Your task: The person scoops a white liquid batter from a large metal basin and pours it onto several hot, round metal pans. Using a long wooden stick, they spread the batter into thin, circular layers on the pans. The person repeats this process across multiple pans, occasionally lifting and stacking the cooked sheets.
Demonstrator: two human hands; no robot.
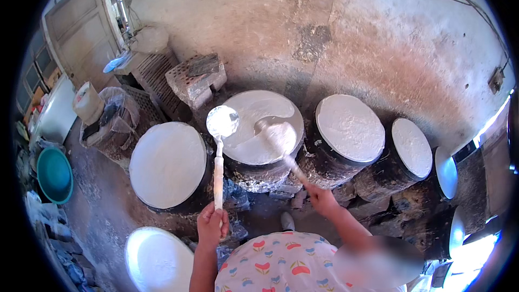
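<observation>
My left hand (213,221) grips the pale handle of a long ladle (218,166). Its round, shiny head is raised over the left edge of the middle drum. In my right hand (322,200) is a second long-handled tool (282,138), its round head blurred by motion and coated white. That head is over the middle drum's round top (259,99), where a white, batter-like layer covers part of the surface and a curved greyer area shows. White-covered round tops flank it: one on the left drum (168,166), one on the right drum (350,127).
A smaller-looking white top (411,148) and shiny round plates (446,172) follow at right. Another white disc (158,261) is at lower left. Perforated bricks (196,79), a bag-lined bin (115,109) and a teal basin (54,175) stand left. A stained wall (259,20) rises behind.
</observation>
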